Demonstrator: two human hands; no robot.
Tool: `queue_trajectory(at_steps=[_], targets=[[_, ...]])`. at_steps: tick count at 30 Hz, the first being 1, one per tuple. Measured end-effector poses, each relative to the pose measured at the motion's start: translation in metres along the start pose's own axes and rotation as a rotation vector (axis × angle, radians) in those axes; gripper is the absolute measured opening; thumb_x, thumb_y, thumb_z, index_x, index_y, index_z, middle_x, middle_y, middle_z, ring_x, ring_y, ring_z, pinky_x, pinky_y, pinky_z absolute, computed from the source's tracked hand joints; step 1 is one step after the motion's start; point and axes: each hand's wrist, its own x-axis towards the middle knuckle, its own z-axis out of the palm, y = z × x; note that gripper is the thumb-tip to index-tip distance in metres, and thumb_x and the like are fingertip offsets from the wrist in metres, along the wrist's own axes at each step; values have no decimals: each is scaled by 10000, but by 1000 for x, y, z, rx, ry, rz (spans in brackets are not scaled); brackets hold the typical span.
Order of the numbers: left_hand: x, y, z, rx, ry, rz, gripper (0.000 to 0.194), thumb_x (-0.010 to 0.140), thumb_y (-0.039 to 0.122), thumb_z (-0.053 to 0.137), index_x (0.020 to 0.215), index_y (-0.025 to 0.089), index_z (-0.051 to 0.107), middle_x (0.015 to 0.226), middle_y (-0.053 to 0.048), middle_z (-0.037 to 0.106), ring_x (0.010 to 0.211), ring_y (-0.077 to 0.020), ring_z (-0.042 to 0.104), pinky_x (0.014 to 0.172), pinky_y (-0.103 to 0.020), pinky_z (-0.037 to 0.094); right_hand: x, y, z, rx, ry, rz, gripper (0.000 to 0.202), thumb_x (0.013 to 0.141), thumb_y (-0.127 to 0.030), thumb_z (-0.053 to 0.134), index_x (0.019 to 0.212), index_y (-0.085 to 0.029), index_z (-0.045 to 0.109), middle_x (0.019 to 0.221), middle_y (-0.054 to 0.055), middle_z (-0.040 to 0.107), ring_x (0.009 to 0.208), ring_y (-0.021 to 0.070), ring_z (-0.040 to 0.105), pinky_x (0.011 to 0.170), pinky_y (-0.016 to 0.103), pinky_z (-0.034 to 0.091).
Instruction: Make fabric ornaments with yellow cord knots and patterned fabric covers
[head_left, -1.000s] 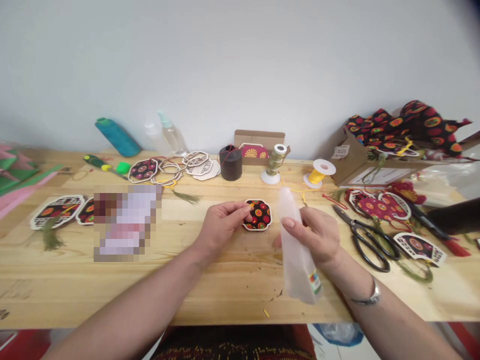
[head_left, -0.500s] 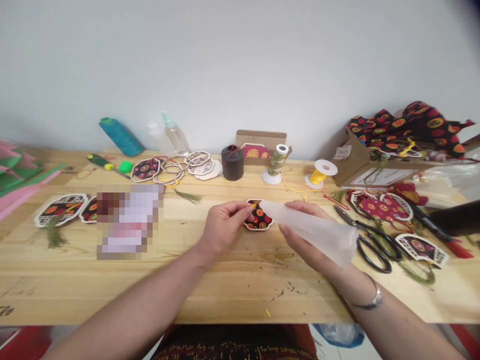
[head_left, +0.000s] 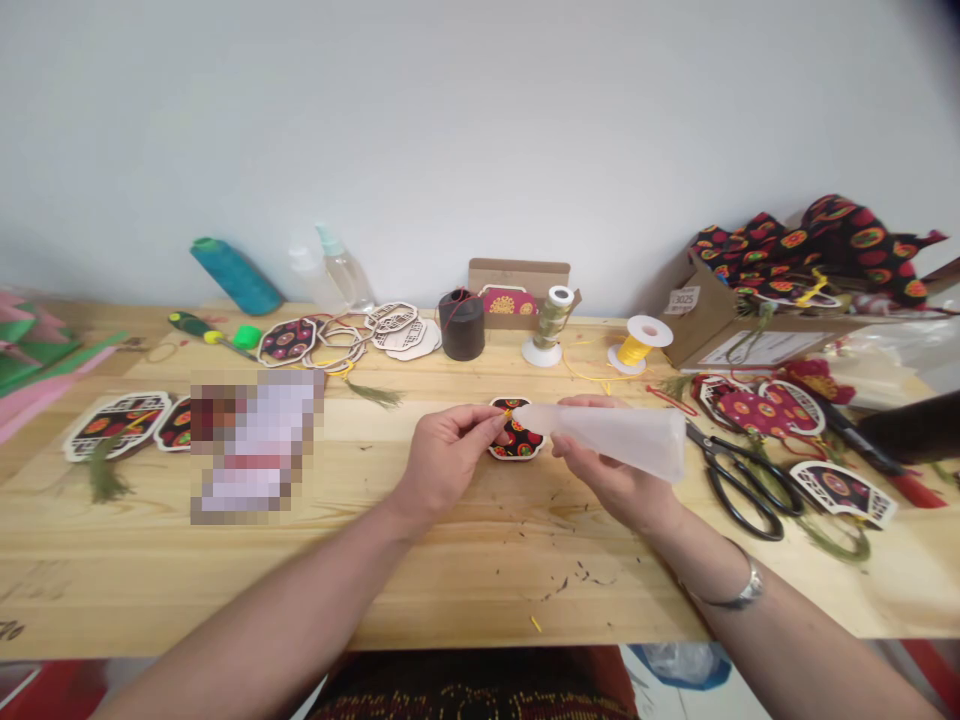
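Observation:
My right hand (head_left: pixel 611 465) is wrapped round a translucent white squeeze bottle (head_left: pixel 622 440), tipped on its side with its nozzle pointing left. The nozzle reaches the upper part of a small ornament (head_left: pixel 521 440), which has a pale wooden rim and black cloth with red and yellow flowers. At that ornament's upper left, thumb and forefinger of my left hand (head_left: pixel 450 450) pinch a short bit of yellow cord (head_left: pixel 509 412). Those fingers hide part of the ornament's left side. Whether any glue is coming out cannot be seen.
Black-handled scissors (head_left: pixel 742 485) and a fan-shaped ornament (head_left: pixel 844 492) lie to the right. Spools, including yellow cord (head_left: pixel 636 348), line the back. A cardboard box (head_left: pixel 682 325) of patterned cloth stands at back right. A blurred-out item (head_left: pixel 262 440) lies at left.
The squeeze bottle has swung so its wide end sits higher and further left, and its nozzle has come nearer the left fingertips. My left hand has kept its pinch.

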Motion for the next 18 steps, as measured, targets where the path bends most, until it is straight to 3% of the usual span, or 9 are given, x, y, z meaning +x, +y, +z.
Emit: queue_trajectory(at_steps=[5, 11, 18], targets=[[0, 0, 1, 7, 7, 3, 144, 701, 298, 738, 769, 174, 766, 683, -33, 731, 661, -165, 641, 684, -277, 510, -1, 4, 1, 2, -3, 3, 324, 737, -312, 706, 1009, -210, 560, 900, 51, 674, 782, 185, 659, 674, 334, 569], [1, -1, 1, 5, 2, -3, 140, 706, 293, 733, 774, 174, 762, 688, -29, 730, 661, -162, 642, 682, -276, 509, 1, 5, 1, -29, 6, -26, 330, 736, -309, 710, 1025, -207, 587, 912, 47, 677, 703, 159, 644, 611, 299, 567], [0, 0, 2, 29, -32, -1, 135, 736, 287, 704, 767, 164, 749, 676, -29, 719, 651, -151, 626, 674, -270, 498, 2, 8, 0, -66, 2, -71, 322, 737, -303, 711, 1024, -207, 601, 948, 55, 676, 780, 179, 656, 674, 313, 574]])
